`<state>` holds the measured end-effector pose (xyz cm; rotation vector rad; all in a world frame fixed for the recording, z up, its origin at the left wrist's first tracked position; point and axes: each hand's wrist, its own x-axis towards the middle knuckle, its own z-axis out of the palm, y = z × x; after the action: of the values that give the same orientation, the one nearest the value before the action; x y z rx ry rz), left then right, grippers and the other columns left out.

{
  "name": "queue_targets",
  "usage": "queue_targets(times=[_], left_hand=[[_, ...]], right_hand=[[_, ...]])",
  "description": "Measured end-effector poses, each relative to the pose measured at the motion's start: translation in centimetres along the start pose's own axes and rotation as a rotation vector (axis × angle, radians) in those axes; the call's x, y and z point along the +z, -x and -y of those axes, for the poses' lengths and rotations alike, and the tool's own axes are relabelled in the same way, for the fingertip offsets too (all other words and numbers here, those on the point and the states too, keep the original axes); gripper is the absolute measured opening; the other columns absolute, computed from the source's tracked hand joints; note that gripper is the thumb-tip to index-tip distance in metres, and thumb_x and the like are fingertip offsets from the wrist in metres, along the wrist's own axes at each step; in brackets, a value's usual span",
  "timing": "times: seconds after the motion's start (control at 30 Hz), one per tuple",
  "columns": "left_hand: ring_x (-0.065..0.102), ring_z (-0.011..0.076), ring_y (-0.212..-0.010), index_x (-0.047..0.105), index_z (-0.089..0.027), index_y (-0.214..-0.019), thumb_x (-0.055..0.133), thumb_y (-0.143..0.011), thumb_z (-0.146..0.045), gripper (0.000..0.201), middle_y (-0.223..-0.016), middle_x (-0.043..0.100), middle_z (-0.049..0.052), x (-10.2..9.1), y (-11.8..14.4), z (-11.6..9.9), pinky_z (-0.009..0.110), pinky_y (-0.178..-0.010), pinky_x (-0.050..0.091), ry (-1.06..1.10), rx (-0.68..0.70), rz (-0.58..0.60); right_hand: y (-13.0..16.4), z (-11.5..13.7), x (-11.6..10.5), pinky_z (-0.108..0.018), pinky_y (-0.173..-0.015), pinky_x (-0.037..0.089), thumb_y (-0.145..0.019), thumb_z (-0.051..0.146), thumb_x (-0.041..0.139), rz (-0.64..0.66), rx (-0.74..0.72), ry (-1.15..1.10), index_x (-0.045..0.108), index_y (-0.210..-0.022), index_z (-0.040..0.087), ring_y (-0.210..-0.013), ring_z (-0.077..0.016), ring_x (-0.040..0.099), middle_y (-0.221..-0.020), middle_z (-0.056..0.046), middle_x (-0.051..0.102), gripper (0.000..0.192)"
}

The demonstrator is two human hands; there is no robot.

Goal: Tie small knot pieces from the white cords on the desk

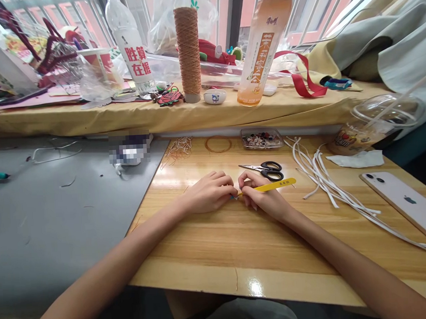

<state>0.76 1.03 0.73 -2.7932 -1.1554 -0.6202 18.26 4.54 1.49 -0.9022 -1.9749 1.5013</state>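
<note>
Both my hands meet over the wooden table (203, 245). In my right hand (259, 192) is a pair of yellow tweezers (276, 185), its rounded end sticking out to the right and its tips pointing at my left fingers. My left hand (211, 192) rests on the wood with its fingers pinched at a tiny bluish piece (233, 197), mostly hidden and too small to name. Just beyond my right hand lies a pair of black-handled scissors (270, 170). Behind them sits a clear box of small beads (262, 139).
White cords (328, 182) and a phone (408, 204) lie to the right, near a lidded plastic cup (354, 130). A loop of brown thread (218, 144) is at the back. On the cloth-covered ledge stand a thread cone (188, 56) and two bottles. A grey surface (77, 223) adjoins left.
</note>
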Motion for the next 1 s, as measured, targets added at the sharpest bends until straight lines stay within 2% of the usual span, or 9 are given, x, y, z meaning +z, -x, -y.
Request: queue_targets(times=[0.13,0.43,0.6,0.73,0.87,1.0], left_hand=[[0.044,0.0141,-0.08,0.059,-0.019,-0.086,0.04,-0.081,-0.013,0.02,-0.085,0.057,0.004,-0.2,-0.01,-0.09,0.026,-0.073,0.036,0.059,-0.019,0.015],[0.045,0.0145,-0.08,0.06,-0.018,-0.084,0.039,-0.083,-0.016,0.021,-0.083,0.06,0.003,-0.12,-0.06,0.08,0.026,-0.075,0.036,0.084,-0.021,0.02],[0.046,0.014,-0.081,0.059,-0.018,-0.082,0.039,-0.083,-0.017,0.02,-0.085,0.06,0.003,0.09,-0.06,0.17,0.027,-0.075,0.035,0.072,-0.019,0.025],[0.046,0.0141,-0.081,0.058,-0.017,-0.08,0.039,-0.084,-0.018,0.02,-0.085,0.059,0.003,0.18,-0.05,0.14,0.026,-0.073,0.036,0.051,-0.025,0.016],[0.047,0.0139,-0.08,0.058,-0.017,-0.081,0.038,-0.084,-0.019,0.02,-0.084,0.06,0.003,0.2,-0.04,0.13,0.026,-0.073,0.035,0.039,-0.025,0.029],[0.046,0.0138,-0.08,0.057,-0.017,-0.079,0.038,-0.084,-0.019,0.02,-0.085,0.06,0.004,0.31,-0.06,0.24,0.026,-0.073,0.035,0.027,-0.011,0.016]], right_hand=[[-0.03,-0.26,0.07,-0.016,-0.033,0.029,-0.07,0.013,0.037,-0.016,0.011,-0.024,0.038,-0.075,0.02,-0.034,-0.0066,0.038,-0.044,0.009,0.046,0.009],[0.02,-0.01,0.47,-0.016,-0.031,0.027,-0.069,0.013,0.037,-0.113,0.052,-0.059,0.038,-0.073,0.021,-0.03,-0.0065,0.036,-0.041,0.009,0.047,0.008],[-0.23,-0.1,0.14,-0.016,-0.03,0.025,-0.067,0.015,0.039,-0.089,0.084,-0.103,0.038,-0.072,0.02,-0.028,-0.0067,0.037,-0.04,0.008,0.048,0.007],[-0.03,-0.11,0.09,-0.016,-0.031,0.029,-0.068,0.015,0.04,-0.045,0.064,-0.067,0.04,-0.073,0.02,-0.032,-0.0068,0.039,-0.043,0.008,0.048,0.008],[0.19,0.07,0.14,-0.016,-0.032,0.028,-0.069,0.017,0.04,-0.094,0.027,-0.07,0.039,-0.073,0.02,-0.031,-0.0062,0.038,-0.043,0.008,0.047,0.005],[0.18,0.31,0.31,-0.016,-0.032,0.03,-0.069,0.017,0.041,-0.062,0.039,-0.052,0.039,-0.073,0.02,-0.033,-0.0066,0.04,-0.044,0.008,0.048,0.005]])
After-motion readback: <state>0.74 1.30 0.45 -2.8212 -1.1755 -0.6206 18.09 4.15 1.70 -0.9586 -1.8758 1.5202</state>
